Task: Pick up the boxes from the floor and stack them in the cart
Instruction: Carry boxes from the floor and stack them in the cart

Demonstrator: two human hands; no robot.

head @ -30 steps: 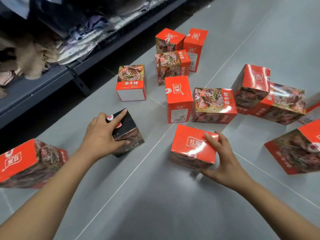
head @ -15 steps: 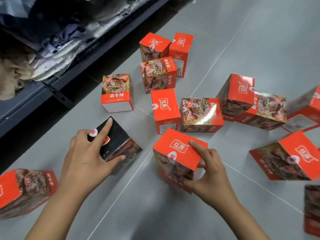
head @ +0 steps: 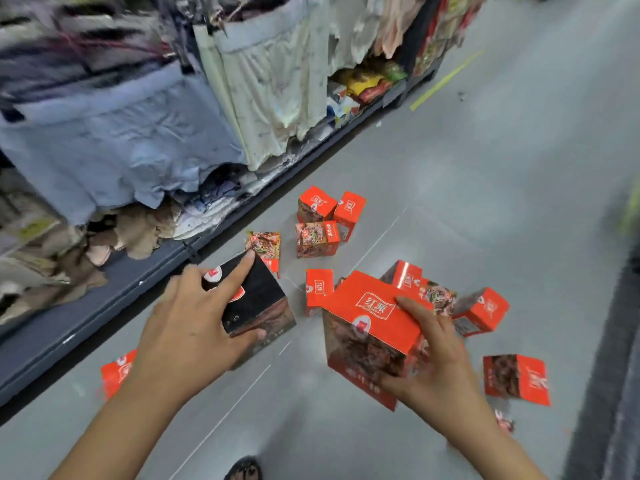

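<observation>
Both boxes now raised off the floor (head: 467,168): left hand (head: 187,327) grip holding black box (head: 256,299), right hand (head: 440,372) grip holding red box (head: 367,327).

The left hand (head: 187,327) holds the left box (head: 259,306) and the right hand (head: 440,362) holds the right box (head: 367,330), side by side over the floor (head: 485,168). Behind them three boxes (head: 322,220) sit clustered close together. Another box (head: 516,379) lies right of the right hand. The shelf (head: 69,341) runs along the left.
</observation>
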